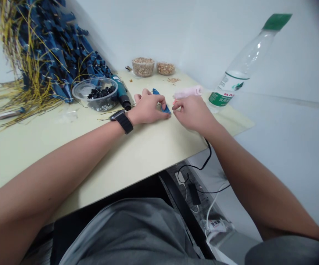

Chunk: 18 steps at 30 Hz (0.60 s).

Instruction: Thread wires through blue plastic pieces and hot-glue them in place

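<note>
My left hand (pixel 148 106), with a black watch on its wrist, rests on the table with thumb and index finger closed around a small blue piece (pixel 164 106). Part of that piece is hidden under the fingers; thin dark wire shows beside the hand. Just to the right, my right hand (pixel 191 112) is closed in a pinch, its fingertips a small gap away from the blue piece. Whatever sits in that pinch is too small or hidden to name. Behind the right hand lies a pale pink object (pixel 188 91), partly covered by it.
A large pile of blue pieces with yellow and black wires (pixel 57 51) fills the back left. Near it are a bowl of black parts (pixel 101 96) and a green-and-black tool (pixel 122 94). Two tubs (pixel 143 68) of small tan bits stand behind. A bottle (pixel 231 81) stands right.
</note>
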### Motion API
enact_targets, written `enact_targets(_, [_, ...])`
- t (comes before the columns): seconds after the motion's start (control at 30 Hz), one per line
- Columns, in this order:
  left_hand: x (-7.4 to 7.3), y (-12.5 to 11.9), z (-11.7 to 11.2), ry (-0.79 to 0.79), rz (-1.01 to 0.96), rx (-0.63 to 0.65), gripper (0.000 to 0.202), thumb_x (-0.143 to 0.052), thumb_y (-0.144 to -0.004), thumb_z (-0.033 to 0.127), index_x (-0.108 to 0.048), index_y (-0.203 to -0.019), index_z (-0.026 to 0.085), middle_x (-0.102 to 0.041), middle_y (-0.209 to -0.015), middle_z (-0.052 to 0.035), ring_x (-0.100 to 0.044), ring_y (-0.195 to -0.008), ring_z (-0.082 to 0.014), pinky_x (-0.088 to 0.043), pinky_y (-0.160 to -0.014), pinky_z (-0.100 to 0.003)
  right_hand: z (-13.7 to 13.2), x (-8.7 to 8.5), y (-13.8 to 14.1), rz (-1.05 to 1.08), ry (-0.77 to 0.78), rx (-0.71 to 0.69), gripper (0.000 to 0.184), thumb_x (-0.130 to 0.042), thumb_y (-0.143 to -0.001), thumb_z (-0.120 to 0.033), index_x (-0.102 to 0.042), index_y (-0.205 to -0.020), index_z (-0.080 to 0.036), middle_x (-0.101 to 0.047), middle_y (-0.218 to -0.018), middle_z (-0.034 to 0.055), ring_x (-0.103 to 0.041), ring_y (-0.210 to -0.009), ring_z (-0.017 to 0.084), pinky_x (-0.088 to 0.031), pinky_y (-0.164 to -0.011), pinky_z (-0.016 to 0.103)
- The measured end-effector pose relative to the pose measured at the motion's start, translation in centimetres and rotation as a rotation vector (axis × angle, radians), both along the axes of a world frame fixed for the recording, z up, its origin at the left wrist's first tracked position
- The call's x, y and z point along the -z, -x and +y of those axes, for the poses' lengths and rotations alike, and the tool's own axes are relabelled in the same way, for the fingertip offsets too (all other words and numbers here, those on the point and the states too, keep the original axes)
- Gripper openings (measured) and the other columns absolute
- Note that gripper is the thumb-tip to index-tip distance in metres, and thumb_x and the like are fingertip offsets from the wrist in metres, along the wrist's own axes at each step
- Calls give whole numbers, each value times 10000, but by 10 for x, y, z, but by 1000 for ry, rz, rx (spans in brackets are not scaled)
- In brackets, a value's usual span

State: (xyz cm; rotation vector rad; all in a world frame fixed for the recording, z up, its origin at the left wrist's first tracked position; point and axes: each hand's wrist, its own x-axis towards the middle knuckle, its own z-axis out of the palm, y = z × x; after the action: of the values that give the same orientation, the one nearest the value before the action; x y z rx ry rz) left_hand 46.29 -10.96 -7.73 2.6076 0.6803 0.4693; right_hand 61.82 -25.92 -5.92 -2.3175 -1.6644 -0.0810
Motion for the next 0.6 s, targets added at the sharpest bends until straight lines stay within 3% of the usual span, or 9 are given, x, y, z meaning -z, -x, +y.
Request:
enact_targets(0.3, [-2,2,5,14,12,38,329,-1007,-921,480,-781,-1038,272,-801,-1122,-105,-572,-1520,-509,-372,-1315,-696,-2,5,6,-16,14,6,341,-669,-1101,-46,-989,-1081,-163,-951,-1137,188,-854,-1125,373,-562,-949,421])
enact_targets(0.6, [-3,2,4,30,19,36,323,-1002,-914,455,-773,-1045,269,-821,-1141,-112,-572,-1529,-517,-365,-1322,-698,0,5,13,-10,18,2,337,-682,-1088,-29,-995,-1082,-154,-926,-1073,166,-800,-1000,322,-517,-887,402])
